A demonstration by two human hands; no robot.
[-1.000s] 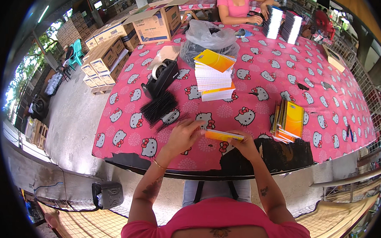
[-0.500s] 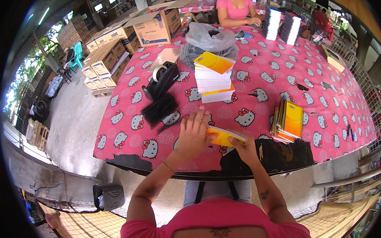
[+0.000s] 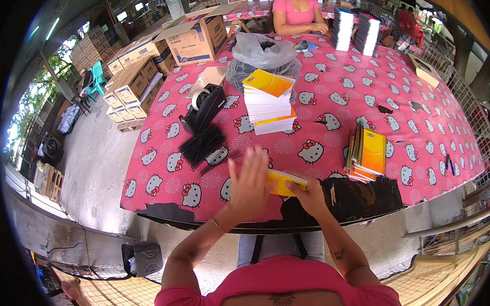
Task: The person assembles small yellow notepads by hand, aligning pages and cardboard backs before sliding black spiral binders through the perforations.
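A small yellow notebook lies low over the table's front edge, its cover up. My right hand grips its right end, thumb on top. At its left end is my left hand, flat with fingers stretched out and somewhat blurred; whether the palm touches the notebook I cannot tell. Left of that hand lies a heap of black spiral binding coils. Beyond the hands stands a fanned stack of unbound notebooks with white pages and yellow covers. Spiral-bound yellow notebooks are piled to the right.
A black tape dispenser sits behind the coils, beside a grey plastic bag. Across the pink patterned table, a person sits near two tall notebook stacks. Cardboard boxes stand at the far left.
My left hand has gone from lying over the notebook's left end to a more upright pose with fingers spread. The right hand keeps its grip. The view has shifted slightly.
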